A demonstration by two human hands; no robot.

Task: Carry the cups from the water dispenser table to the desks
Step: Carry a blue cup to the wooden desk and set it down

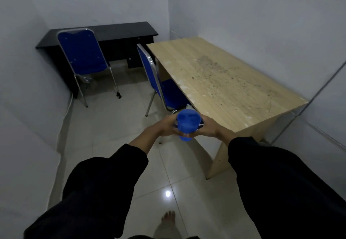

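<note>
A blue plastic cup (187, 123) is held out in front of me, its open top facing the camera. My left hand (169, 126) grips it from the left and my right hand (207, 129) from the right, both wrapped around its lower part. The cup hangs over the floor, just off the near left corner of the light wooden desk (221, 81). A black desk (116, 33) stands against the far wall. Whether one cup or a nested stack is in my hands I cannot tell.
A blue chair (82, 55) stands in front of the black desk. A second blue chair (161, 87) is tucked at the wooden desk's left side. White walls close in left and right. The floor is glossy tile, and my bare foot (168, 220) shows below.
</note>
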